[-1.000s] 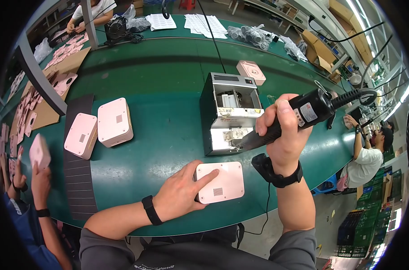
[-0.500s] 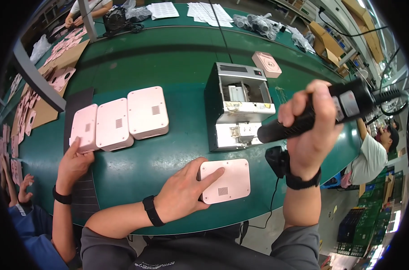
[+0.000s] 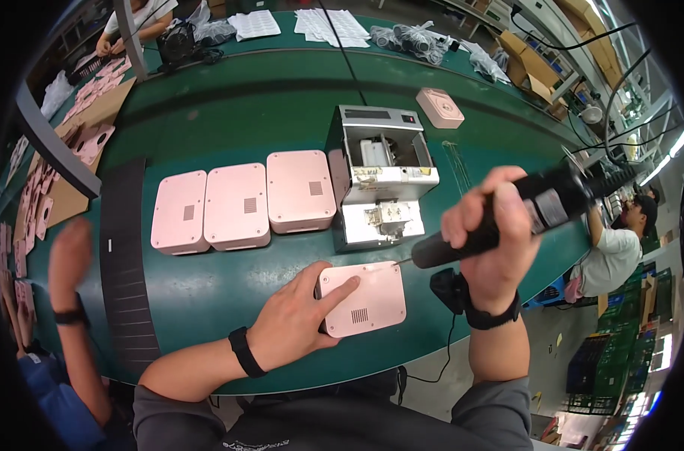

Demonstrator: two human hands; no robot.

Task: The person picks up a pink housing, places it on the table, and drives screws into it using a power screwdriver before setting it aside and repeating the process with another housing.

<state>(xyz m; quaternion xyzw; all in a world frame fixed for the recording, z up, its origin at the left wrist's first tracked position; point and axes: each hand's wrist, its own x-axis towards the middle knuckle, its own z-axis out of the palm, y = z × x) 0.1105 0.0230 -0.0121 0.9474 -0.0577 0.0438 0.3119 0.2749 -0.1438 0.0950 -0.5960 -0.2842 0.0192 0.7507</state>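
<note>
A pink plastic housing (image 3: 373,310), with a slotted vent and screw holes at its corners, lies at the front of the table. My left hand (image 3: 293,308) is closed around its left side, thumb across the top. My right hand (image 3: 500,233) grips a black electric screwdriver (image 3: 549,201) held at a slant. Its thin bit points at the upper right corner of the housing; whether it touches a screw I cannot tell. Just behind stands a grey screw feeder machine (image 3: 387,177).
Three pink housings (image 3: 236,203) stand in a row left of the feeder, beside a black strip (image 3: 124,263). Another pink housing (image 3: 441,109) sits behind. A co-worker's hand (image 3: 69,255) is at the left. A cable hangs near my right wrist; papers (image 3: 330,28) lie at the back.
The screwdriver has come left and down to the housing's corner. The three housings have shifted right toward the feeder, and the co-worker's hand has drawn away from them to the left.
</note>
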